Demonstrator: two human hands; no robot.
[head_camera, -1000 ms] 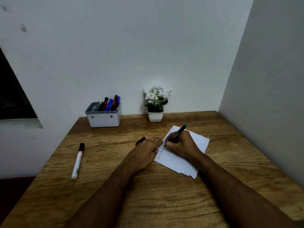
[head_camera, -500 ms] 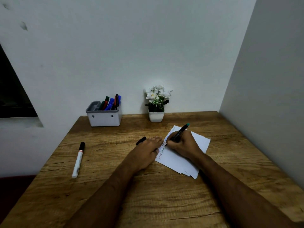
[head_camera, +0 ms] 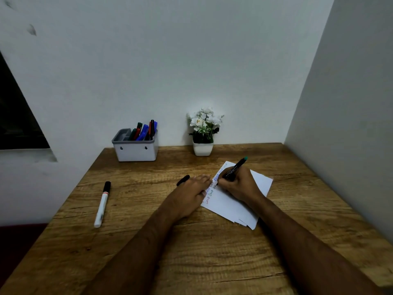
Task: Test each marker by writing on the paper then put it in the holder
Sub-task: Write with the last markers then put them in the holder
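**A:** What am I holding right now?

**B:** My right hand has its grip wrapped tight round a black marker with a green end. The tip is down on the paper, next to some small coloured words.

**A:** And my other hand?

**B:** My left hand lies flat, fingers straight, pressing on the left edge of the paper. A black cap pokes out just left of the paper, beside those fingers.

**A:** Will the marker be hard to handle?

**B:** I think not. It looks light, stiff and a bit smooth. I hold it low, near the tip, for writing. To drop it in the holder, I would pinch it nearer the middle.

**A:** Where is the holder?

**B:** Far off to the left of the paper, by the wall, with several markers already standing in it.

**A:** Any more to test?

**B:** One white marker lies on the table, well left of the paper. The paper is thin and can slide, so I press it down.
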